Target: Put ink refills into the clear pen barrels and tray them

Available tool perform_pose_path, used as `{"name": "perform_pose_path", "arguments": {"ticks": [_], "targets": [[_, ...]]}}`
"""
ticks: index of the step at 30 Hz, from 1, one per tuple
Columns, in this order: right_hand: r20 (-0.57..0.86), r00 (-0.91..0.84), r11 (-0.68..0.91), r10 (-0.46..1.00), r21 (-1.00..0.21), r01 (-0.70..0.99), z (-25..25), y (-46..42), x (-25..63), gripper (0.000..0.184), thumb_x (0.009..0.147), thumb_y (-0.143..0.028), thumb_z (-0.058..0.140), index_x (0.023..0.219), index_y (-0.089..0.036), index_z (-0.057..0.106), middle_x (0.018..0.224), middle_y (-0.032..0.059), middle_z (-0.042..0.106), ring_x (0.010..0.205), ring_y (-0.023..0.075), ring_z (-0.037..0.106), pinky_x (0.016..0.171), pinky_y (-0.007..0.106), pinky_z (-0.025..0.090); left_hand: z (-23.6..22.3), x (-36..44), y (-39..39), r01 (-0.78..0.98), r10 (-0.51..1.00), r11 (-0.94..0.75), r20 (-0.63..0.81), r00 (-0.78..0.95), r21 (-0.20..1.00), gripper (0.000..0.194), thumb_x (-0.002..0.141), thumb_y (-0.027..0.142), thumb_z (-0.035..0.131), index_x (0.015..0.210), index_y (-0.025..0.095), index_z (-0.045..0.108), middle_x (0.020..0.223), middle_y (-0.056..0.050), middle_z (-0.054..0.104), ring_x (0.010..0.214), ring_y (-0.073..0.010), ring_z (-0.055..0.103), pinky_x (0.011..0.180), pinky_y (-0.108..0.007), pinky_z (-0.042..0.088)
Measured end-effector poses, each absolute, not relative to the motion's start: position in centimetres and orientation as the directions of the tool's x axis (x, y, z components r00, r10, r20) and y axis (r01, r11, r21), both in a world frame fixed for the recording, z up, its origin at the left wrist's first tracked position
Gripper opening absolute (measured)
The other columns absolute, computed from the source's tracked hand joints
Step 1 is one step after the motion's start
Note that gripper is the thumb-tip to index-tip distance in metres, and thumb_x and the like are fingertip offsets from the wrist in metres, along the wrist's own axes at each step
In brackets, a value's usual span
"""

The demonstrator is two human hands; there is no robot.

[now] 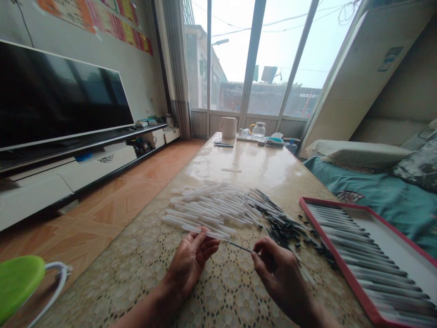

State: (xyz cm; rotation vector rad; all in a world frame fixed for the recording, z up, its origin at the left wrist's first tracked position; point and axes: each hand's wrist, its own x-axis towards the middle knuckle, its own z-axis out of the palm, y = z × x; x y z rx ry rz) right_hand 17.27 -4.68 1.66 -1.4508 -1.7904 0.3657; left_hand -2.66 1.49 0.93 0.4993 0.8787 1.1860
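My left hand [191,257] pinches a translucent white pen barrel [188,228] between thumb and fingers, just in front of the barrel pile. Between the fingertips of my right hand [280,271] is a thin dark pen refill [241,247]. The refill points left, and its far end meets the right end of the barrel; how far inside it reaches I cannot tell. Behind my left hand lies a heap of similar barrels [211,207]. Beyond my right hand are dark thin refills [261,198] and a pile of small black pen parts [285,228].
A red-rimmed box [336,266] at the right holds a row of pens [368,255]. The patterned table [136,278] carries a pitcher [228,127], a glass jug [259,131] and tissues [275,139] at its far end. A green stool [20,282] stands left.
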Motion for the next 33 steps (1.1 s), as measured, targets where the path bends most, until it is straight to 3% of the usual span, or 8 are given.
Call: {"name": "perform_pose_path", "arguments": {"ticks": [6, 11, 14, 16, 19, 22, 25, 33], "targets": [[0.373, -0.051, 0.304, 0.926, -0.661, 0.686, 1.4, -4.4, 16.4, 0.016, 0.086, -0.031, 0.050, 0.078, -0.019, 0.054, 0.052, -0.0086, 0.031, 0.044, 0.0079, 0.033, 0.045, 0.021, 0.024, 0.8, -2.3, 0.9, -0.566, 0.929, 0.368, -0.265, 0.259, 0.738, 0.006, 0.080, 0.012, 0.063, 0.082, 0.015, 0.058, 0.067, -0.003, 0.070, 0.061, -0.0140, 0.068, 0.061, -0.025, 0.056], [0.342, -0.044, 0.316, 0.939, -0.802, 0.507, 2.0, -4.7, 14.9, 0.024, 0.091, -0.039, 0.040, 0.098, -0.018, 0.049, 0.053, -0.0091, 0.031, 0.043, 0.0088, 0.034, 0.044, 0.021, 0.024, 0.4, -1.7, 0.0, -0.506, 0.841, 0.485, -0.222, 0.493, 0.714, 0.007, 0.075, 0.015, 0.069, 0.080, 0.010, 0.066, 0.066, -0.008, 0.071, 0.062, -0.0147, 0.068, 0.061, -0.023, 0.055], [0.349, -0.019, 0.329, 0.937, -0.862, 0.386, 2.3, -4.4, 15.4, 0.036, 0.094, -0.044, 0.026, 0.099, -0.018, 0.050, 0.053, -0.0079, 0.034, 0.045, 0.0103, 0.037, 0.046, 0.021, 0.030, 0.4, -1.8, 0.0, -0.541, 0.834, 0.526, -0.272, 0.480, 0.656, 0.007, 0.075, 0.013, 0.069, 0.081, 0.010, 0.067, 0.067, -0.008, 0.072, 0.065, -0.0153, 0.069, 0.062, -0.022, 0.055], [0.332, 0.088, 0.265, 0.939, -0.863, 0.430, 2.3, -3.7, 16.9, 0.041, 0.095, -0.044, 0.022, 0.091, -0.018, 0.053, 0.051, -0.0071, 0.036, 0.044, 0.0108, 0.037, 0.045, 0.022, 0.031, 0.6, -2.1, 0.2, -0.618, 0.859, 0.510, -0.307, 0.410, 0.598, 0.004, 0.077, 0.010, 0.067, 0.081, 0.012, 0.067, 0.069, -0.007, 0.072, 0.067, -0.0142, 0.070, 0.065, -0.021, 0.056], [0.362, 0.250, 0.103, 0.898, -0.724, 0.682, 2.0, -1.9, 20.3, 0.031, 0.090, -0.041, 0.040, 0.080, -0.018, 0.057, 0.056, -0.0025, 0.050, 0.051, 0.0127, 0.047, 0.050, 0.023, 0.036, 1.1, -2.5, 0.6, -0.707, 0.892, 0.444, -0.346, 0.290, 0.551, 0.011, 0.081, 0.005, 0.059, 0.079, 0.012, 0.066, 0.071, -0.005, 0.072, 0.066, -0.0130, 0.070, 0.066, -0.021, 0.056], [0.389, 0.162, 0.052, 0.907, -0.483, 0.874, 1.5, -0.2, 23.4, 0.020, 0.085, -0.029, 0.046, 0.082, -0.018, 0.063, 0.077, 0.0046, 0.063, 0.072, 0.0181, 0.058, 0.065, 0.027, 0.041, 1.5, -2.6, 0.7, -0.729, 0.903, 0.406, -0.362, 0.230, 0.551, 0.016, 0.083, 0.003, 0.054, 0.077, 0.012, 0.066, 0.070, -0.005, 0.072, 0.066, -0.0136, 0.070, 0.066, -0.022, 0.057], [0.334, 0.065, 0.049, 0.940, -0.322, 0.945, 1.0, 0.9, 24.8, 0.025, 0.085, -0.016, 0.041, 0.087, -0.019, 0.067, 0.086, 0.0062, 0.064, 0.079, 0.0181, 0.060, 0.069, 0.026, 0.041, 1.5, -2.5, 0.7, -0.721, 0.904, 0.401, -0.370, 0.213, 0.566, 0.014, 0.082, 0.004, 0.056, 0.078, 0.012, 0.066, 0.071, -0.006, 0.072, 0.067, -0.0149, 0.070, 0.066, -0.022, 0.058], [0.240, -0.001, 0.065, 0.971, -0.262, 0.963, 0.7, 1.3, 24.6, 0.027, 0.082, -0.008, 0.040, 0.079, -0.018, 0.065, 0.082, 0.0058, 0.061, 0.072, 0.0155, 0.057, 0.063, 0.023, 0.038, 1.1, -2.6, 0.8, -0.669, 0.915, 0.398, -0.326, 0.238, 0.628, 0.006, 0.077, 0.009, 0.065, 0.081, 0.014, 0.063, 0.073, -0.007, 0.073, 0.068, -0.0159, 0.070, 0.067, -0.024, 0.056]]}}
